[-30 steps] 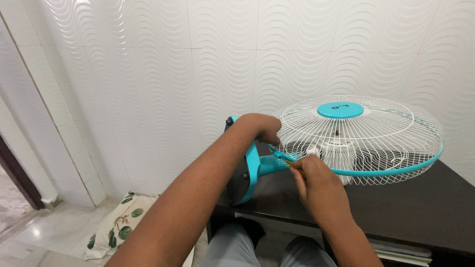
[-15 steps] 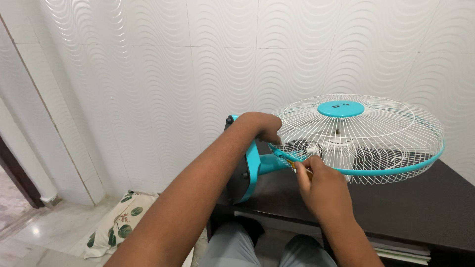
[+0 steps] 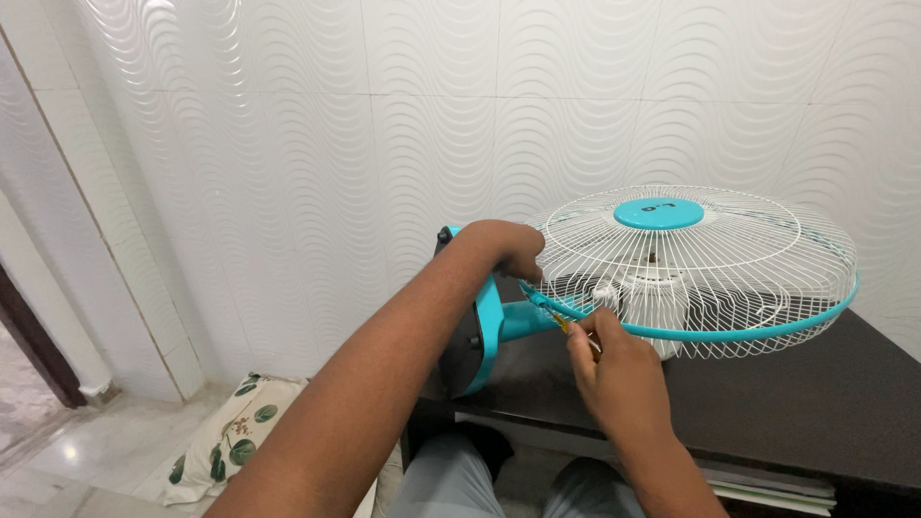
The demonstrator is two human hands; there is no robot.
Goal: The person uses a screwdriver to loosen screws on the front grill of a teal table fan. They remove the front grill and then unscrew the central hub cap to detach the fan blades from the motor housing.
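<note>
Fan (image 3: 691, 273), white wire cage ringed in turquoise, lying face-up on dark table (image 3: 825, 403) at three o'clock in the view, its round base (image 3: 477, 326) tipped on edge over the table's left end. Left hand (image 3: 508, 247) curled shut over the cage's rim at the fan's nine o'clock; right hand (image 3: 619, 374) at the fan's seven o'clock, fingers pinched closed around a thin yellowish tool (image 3: 576, 331) touching the turquoise ring. Leaf-print cushion (image 3: 230, 436) on pale floor at seven o'clock, wavy white wall tiles (image 3: 384, 115) behind.
</note>
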